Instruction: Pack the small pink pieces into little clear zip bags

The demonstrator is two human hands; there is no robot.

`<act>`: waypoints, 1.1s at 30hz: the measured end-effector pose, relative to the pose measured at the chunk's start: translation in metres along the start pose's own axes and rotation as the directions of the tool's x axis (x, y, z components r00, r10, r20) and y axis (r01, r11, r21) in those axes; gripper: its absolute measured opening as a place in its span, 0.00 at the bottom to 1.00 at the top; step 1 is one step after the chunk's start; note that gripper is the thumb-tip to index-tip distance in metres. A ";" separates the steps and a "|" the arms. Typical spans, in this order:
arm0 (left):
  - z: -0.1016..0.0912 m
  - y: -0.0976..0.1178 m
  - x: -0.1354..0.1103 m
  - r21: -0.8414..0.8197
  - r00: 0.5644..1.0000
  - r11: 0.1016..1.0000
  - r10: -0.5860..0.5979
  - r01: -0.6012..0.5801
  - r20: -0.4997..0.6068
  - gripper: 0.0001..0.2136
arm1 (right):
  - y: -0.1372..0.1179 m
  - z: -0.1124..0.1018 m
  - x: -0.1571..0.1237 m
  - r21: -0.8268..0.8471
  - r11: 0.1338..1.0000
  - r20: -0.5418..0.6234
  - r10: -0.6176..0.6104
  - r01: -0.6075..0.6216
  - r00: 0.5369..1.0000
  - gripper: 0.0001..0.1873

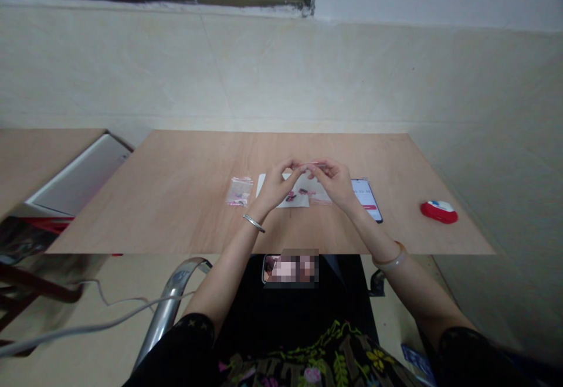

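Hands, two, bare, raised just above the table (176, 199) and meeting fingertip to fingertip. Left hand (275, 184) and right hand (336, 183) each pinch one end of a small pink item (313, 166), which hangs in the air between them. Its exact shape is too small to tell.

Wrists: silver bangle (254, 223) on the left, pale bangle (391, 258) on the right.

Directly beneath the hands: white sheet (299, 200) lying flat, with loose pink pieces (291, 197) on it, partly hidden by the left hand.

Just left of the left hand: small clear bag (240, 191) with pink contents, flat on the table.

Just right of the right hand: phone (368, 198), screen lit, face up.

Well to the right: red and white object (438, 211), near the table's front edge.

Far left, off the table: white board (79, 179), tilted.

Toward the body, below the table edge: second phone (268, 267) on the lap, metal chair frame (171, 299), grey cable (88, 325).

Risk, as judged: the item is tiny and held only at the fingertips, so a slip at either end would likely drop it among the like-coloured loose pieces, or bounce it toward the lap. A wrist lowered carelessly could scatter the pieces or nudge the phone.

Obstructions: nothing stands between the hands and the sheet; bag and phone flank closely.
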State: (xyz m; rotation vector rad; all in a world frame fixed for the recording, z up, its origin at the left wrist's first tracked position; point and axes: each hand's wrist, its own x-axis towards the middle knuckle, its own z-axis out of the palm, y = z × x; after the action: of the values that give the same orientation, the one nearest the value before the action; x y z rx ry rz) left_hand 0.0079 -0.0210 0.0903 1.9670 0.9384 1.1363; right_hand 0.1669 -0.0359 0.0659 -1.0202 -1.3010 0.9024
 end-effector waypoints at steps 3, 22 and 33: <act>-0.002 0.000 0.000 0.009 1.000 1.000 -0.004 0.004 0.000 0.10 | 0.000 -0.001 0.000 0.002 1.000 0.008 0.021 -0.021 1.000 0.18; -0.005 -0.013 0.002 -0.056 0.988 0.995 -0.095 0.089 -0.124 0.12 | -0.005 -0.003 0.001 0.017 1.000 -0.060 0.022 -0.022 0.998 0.17; -0.002 -0.010 0.002 -0.079 0.991 0.991 -0.112 0.106 -0.072 0.12 | -0.007 -0.003 0.000 0.017 1.000 0.020 -0.003 0.002 1.000 0.15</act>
State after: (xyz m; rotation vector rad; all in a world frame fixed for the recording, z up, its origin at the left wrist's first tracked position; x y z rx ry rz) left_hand 0.0040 -0.0138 0.0837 1.8012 1.0155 1.1739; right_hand 0.1692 -0.0388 0.0726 -0.9987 -1.3088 0.9223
